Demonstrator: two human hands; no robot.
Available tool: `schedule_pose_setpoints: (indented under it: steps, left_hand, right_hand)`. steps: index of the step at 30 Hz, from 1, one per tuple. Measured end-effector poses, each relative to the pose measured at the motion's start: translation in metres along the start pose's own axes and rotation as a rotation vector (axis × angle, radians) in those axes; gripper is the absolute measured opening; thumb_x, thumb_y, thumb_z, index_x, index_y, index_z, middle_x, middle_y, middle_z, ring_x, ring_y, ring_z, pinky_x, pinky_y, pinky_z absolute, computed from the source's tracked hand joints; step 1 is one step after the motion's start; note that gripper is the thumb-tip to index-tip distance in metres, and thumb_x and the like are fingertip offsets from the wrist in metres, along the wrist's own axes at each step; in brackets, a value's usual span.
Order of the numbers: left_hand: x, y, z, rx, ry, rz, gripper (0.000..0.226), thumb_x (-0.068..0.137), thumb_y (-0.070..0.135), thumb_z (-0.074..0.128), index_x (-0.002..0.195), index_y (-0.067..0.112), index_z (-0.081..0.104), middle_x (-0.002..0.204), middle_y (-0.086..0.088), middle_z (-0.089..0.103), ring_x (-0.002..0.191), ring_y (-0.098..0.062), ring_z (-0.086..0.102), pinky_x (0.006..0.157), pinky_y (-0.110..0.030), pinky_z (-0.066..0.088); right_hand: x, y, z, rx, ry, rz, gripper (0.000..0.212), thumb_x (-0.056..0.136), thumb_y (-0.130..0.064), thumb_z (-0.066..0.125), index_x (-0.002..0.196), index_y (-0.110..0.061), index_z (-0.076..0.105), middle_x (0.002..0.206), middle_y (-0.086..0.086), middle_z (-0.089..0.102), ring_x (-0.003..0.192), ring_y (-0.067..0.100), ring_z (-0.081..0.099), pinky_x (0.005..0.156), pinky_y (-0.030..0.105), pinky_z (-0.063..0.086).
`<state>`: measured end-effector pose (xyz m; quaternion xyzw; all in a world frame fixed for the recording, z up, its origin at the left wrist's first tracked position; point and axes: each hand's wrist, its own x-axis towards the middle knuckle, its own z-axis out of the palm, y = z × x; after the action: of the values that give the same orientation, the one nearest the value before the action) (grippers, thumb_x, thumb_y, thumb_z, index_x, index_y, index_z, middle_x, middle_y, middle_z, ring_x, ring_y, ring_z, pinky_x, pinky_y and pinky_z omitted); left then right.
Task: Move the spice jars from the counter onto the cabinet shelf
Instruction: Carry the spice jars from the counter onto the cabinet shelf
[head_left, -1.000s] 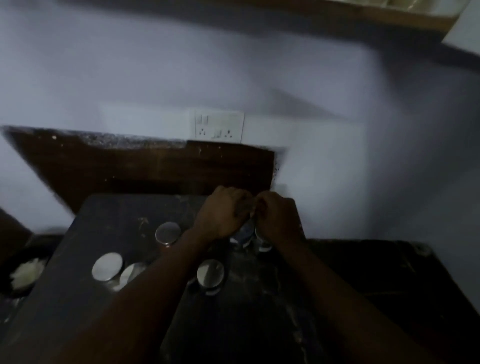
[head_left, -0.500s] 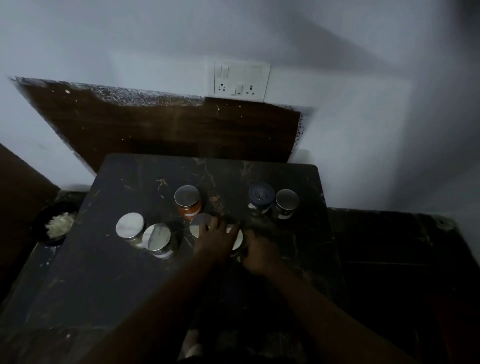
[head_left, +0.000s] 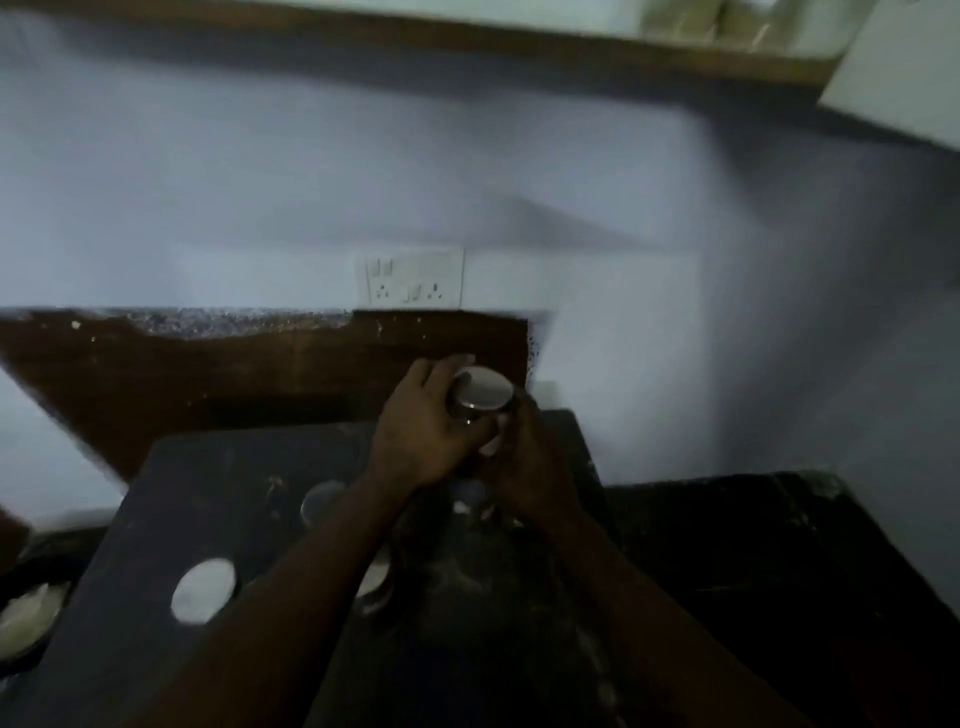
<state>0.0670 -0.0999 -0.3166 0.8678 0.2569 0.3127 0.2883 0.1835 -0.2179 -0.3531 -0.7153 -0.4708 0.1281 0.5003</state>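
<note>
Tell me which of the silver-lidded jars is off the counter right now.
The jar gripped between the left hand and right hand, raised before the brown backsplash. The other jars, such as the one at the near left, sit on the dark counter.

A jar (head_left: 480, 402) is held between the left hand (head_left: 426, 431) and the right hand (head_left: 530, 467), above the far right part of the counter slab (head_left: 218, 478). On the slab, one lidded jar (head_left: 202, 590) is set near the left, another (head_left: 322, 501) farther back, just left of the left forearm, and a third (head_left: 376, 574) is partly hidden under that forearm. A socket plate (head_left: 413, 278) is mounted on the wall behind the slab. A shelf (head_left: 467, 36) runs across the top, far above the hands. A bowl (head_left: 23, 618) lies left of the slab.
</note>
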Motion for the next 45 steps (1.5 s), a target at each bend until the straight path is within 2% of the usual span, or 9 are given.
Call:
schedule_pose_setpoints:
  steps: [5, 9, 12, 20, 24, 33, 36, 39, 45]
  left_hand:
    - [0.105, 0.115, -0.065, -0.259, 0.356, 0.264, 0.073, 0.078, 0.063, 0.078, 0.137, 0.028, 0.054, 0.126, 0.01, 0.059, 0.113, -0.006, 0.06, 0.088, -0.033, 0.057]
    - [0.174, 0.204, -0.115, -0.308, 0.42, 0.417, 0.075, 0.077, 0.066, 0.074, 0.14, 0.033, 0.049, 0.131, 0.015, 0.056, 0.114, -0.006, 0.059, 0.088, -0.035, 0.058]
    - [0.213, 0.244, -0.132, -0.294, 0.378, 0.43, 0.076, 0.077, 0.057, 0.076, 0.143, 0.031, 0.048, 0.131, 0.011, 0.055, 0.113, -0.009, 0.058, 0.091, -0.029, 0.053]
    - [0.285, 0.253, -0.117, -0.182, 0.308, 0.295, 0.079, 0.082, 0.033, 0.081, 0.15, 0.022, 0.044, 0.139, -0.003, 0.053, 0.122, -0.021, 0.056, 0.103, -0.037, 0.048]
    - [0.31, 0.246, -0.108, -0.149, 0.322, 0.23, 0.079, 0.081, 0.034, 0.081, 0.149, 0.021, 0.043, 0.139, -0.004, 0.054, 0.123, -0.021, 0.055, 0.101, -0.035, 0.047]
    - [0.334, 0.219, -0.091, -0.182, 0.304, 0.073, 0.083, 0.086, 0.04, 0.079, 0.152, 0.017, 0.034, 0.146, -0.003, 0.055, 0.13, -0.027, 0.054, 0.095, -0.03, 0.041]
    - [0.34, 0.213, -0.087, -0.185, 0.304, -0.018, 0.077, 0.087, 0.043, 0.077, 0.141, 0.012, 0.033, 0.134, -0.01, 0.06, 0.119, -0.032, 0.06, 0.085, -0.032, 0.042]
    - [0.348, 0.212, -0.084, -0.124, 0.28, -0.085, 0.068, 0.089, 0.047, 0.073, 0.128, 0.008, 0.034, 0.125, -0.016, 0.061, 0.113, -0.034, 0.061, 0.081, -0.036, 0.044]
    - [0.353, 0.214, -0.07, 0.127, 0.188, -0.17, 0.055, 0.095, 0.045, 0.061, 0.128, 0.012, 0.033, 0.122, -0.014, 0.065, 0.112, -0.036, 0.063, 0.084, -0.041, 0.046]
  right_hand:
    - [0.083, -0.117, -0.091, 0.012, 0.382, -0.293, 0.077, 0.075, -0.042, 0.078, 0.14, -0.053, 0.037, 0.131, -0.022, 0.062, 0.113, -0.002, 0.063, 0.086, 0.024, 0.059]
    - [0.141, -0.2, -0.174, -0.001, 0.52, -0.486, 0.07, 0.072, -0.044, 0.074, 0.133, -0.051, 0.041, 0.121, -0.021, 0.066, 0.107, -0.003, 0.065, 0.073, 0.018, 0.058]
    - [0.173, -0.226, -0.215, -0.007, 0.526, -0.495, 0.068, 0.069, -0.048, 0.074, 0.13, -0.044, 0.044, 0.114, -0.016, 0.069, 0.099, -0.001, 0.067, 0.073, 0.021, 0.059]
    - [0.235, -0.222, -0.249, 0.013, 0.365, -0.356, 0.06, 0.069, -0.039, 0.075, 0.098, -0.077, 0.04, 0.096, -0.037, 0.065, 0.091, -0.006, 0.066, 0.075, 0.024, 0.056]
    - [0.261, -0.215, -0.248, 0.034, 0.323, -0.313, 0.049, 0.066, -0.041, 0.073, 0.106, -0.059, 0.051, 0.112, -0.02, 0.065, 0.1, 0.006, 0.066, 0.083, 0.033, 0.06]
    - [0.296, -0.198, -0.241, -0.078, 0.323, -0.247, 0.049, 0.08, -0.042, 0.073, 0.125, -0.036, 0.054, 0.094, -0.032, 0.055, 0.089, -0.004, 0.06, 0.06, 0.004, 0.036]
    - [0.308, -0.188, -0.238, -0.113, 0.346, -0.196, 0.061, 0.081, -0.052, 0.07, 0.132, -0.023, 0.051, 0.12, -0.005, 0.068, 0.11, 0.019, 0.066, 0.08, 0.022, 0.049]
    - [0.318, -0.182, -0.235, -0.193, 0.384, -0.158, 0.058, 0.084, -0.054, 0.069, 0.126, -0.015, 0.054, 0.12, 0.006, 0.07, 0.108, 0.024, 0.067, 0.089, 0.039, 0.056]
    - [0.333, -0.175, -0.231, -0.381, 0.407, -0.103, 0.036, 0.093, -0.035, 0.068, 0.118, -0.008, 0.064, 0.111, 0.009, 0.072, 0.104, 0.026, 0.067, 0.084, 0.032, 0.054]
